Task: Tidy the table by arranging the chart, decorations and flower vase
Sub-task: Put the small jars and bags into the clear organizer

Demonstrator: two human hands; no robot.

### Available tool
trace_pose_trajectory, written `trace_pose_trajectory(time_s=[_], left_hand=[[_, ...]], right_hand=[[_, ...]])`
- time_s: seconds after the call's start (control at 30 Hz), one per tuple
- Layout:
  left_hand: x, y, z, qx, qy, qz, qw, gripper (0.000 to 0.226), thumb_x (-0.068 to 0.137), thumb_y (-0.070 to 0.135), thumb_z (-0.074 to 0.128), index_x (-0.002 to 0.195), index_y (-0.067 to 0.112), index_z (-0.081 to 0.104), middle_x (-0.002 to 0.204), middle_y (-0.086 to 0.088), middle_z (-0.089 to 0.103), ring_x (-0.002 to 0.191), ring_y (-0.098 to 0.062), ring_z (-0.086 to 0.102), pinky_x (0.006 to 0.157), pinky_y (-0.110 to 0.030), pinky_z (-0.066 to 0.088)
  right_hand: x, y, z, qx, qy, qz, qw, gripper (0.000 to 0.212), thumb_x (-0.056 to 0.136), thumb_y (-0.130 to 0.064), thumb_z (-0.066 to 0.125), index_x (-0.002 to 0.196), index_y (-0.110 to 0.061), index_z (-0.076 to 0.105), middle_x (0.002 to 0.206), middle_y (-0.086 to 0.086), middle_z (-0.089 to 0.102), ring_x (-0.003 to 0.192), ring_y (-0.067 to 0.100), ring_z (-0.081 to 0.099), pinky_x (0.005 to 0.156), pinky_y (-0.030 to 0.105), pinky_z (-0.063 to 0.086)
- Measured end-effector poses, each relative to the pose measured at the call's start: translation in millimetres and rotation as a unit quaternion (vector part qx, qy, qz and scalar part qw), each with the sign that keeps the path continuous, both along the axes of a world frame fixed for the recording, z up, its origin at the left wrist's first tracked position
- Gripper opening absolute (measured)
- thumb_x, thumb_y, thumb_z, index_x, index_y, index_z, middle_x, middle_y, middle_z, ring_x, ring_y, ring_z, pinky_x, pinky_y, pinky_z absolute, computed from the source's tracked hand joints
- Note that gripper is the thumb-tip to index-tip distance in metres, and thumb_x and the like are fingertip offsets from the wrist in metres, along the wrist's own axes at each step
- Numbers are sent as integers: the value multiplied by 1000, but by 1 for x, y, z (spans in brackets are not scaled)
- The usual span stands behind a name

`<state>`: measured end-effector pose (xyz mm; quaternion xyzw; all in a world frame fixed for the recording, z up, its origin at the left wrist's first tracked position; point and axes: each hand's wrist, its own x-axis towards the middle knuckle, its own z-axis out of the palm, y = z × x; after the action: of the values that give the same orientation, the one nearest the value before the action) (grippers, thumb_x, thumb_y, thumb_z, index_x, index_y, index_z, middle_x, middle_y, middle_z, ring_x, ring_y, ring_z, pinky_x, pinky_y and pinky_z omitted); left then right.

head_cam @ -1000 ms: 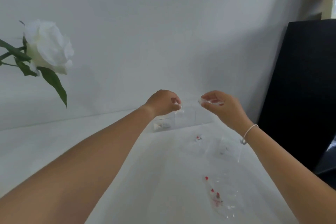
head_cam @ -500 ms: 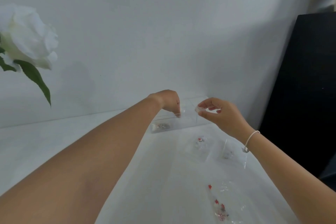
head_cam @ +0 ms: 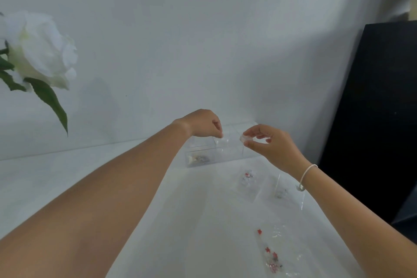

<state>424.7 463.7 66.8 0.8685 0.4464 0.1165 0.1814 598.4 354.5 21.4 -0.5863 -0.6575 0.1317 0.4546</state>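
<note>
A clear plastic compartment box [head_cam: 204, 152] stands on the white table against the wall; its left compartment holds small decorations [head_cam: 198, 158]. My left hand [head_cam: 204, 124] hovers over the box's middle compartment, fingers pinched and pointing down; whether it holds anything is hidden. My right hand [head_cam: 274, 145] is just right of it, pinching a small clear decoration [head_cam: 243, 138] above the box. Small clear bags with red decorations lie on the table: one [head_cam: 248, 178] near the box, one [head_cam: 272, 253] closer to me. A white rose [head_cam: 38, 52] with green leaves hangs at the far left.
A third clear bag [head_cam: 282, 192] lies under my right wrist. A black panel [head_cam: 381, 119] stands at the table's right edge. The grey wall [head_cam: 180, 40] rises directly behind the box. The white tabletop [head_cam: 203, 221] stretches between my forearms.
My left hand has dropped from beside the right hand down to the box's middle compartment. The right hand has stayed near the box with its small piece. The view has shifted, the rose now larger.
</note>
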Motion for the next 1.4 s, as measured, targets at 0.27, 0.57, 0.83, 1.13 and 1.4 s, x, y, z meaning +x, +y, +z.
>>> trace_pose_trajectory(time_s=[0.27, 0.57, 0.83, 1.13, 1.4], left_hand=[[-67, -26, -53, 60, -298, 105, 947, 21, 82, 34, 63, 103, 33, 63, 114, 15, 59, 100, -10, 50, 71, -10, 34], [-78, -35, -89, 24, -371, 129, 919, 24, 83, 35, 63, 106, 34, 63, 120, 15, 60, 105, -7, 53, 78, -18, 39], [-79, -32, -92, 44, -379, 119, 917, 18, 82, 34, 64, 98, 43, 63, 123, 12, 62, 100, -9, 56, 73, -14, 41], [-78, -31, -94, 56, -376, 123, 917, 24, 82, 35, 64, 105, 33, 66, 117, 21, 59, 93, -6, 57, 71, -12, 41], [-78, -33, -94, 57, -371, 127, 918, 27, 83, 35, 63, 110, 30, 66, 104, 36, 55, 93, -8, 58, 70, -11, 39]], right_hand=[[-7, 29, 15, -36, -80, -3, 996, 13, 78, -21, 69, 90, -23, 65, 91, -10, 63, 85, 4, 54, 66, 2, 37], [-22, 60, 36, -160, -294, -17, 942, 13, 77, -20, 66, 90, -21, 64, 105, -3, 64, 104, 19, 57, 95, 36, 42], [-43, 72, 46, -269, -358, 17, 894, 26, 78, -16, 68, 103, -8, 66, 109, 6, 62, 90, 20, 53, 54, 19, 40], [-54, 78, 49, -320, -442, 4, 838, 37, 78, -22, 68, 112, -9, 64, 107, 5, 58, 92, 21, 52, 62, 22, 40], [-31, 67, 35, -179, -300, -3, 937, 7, 81, -18, 59, 83, -20, 65, 95, -2, 64, 96, 20, 58, 90, 37, 48]])
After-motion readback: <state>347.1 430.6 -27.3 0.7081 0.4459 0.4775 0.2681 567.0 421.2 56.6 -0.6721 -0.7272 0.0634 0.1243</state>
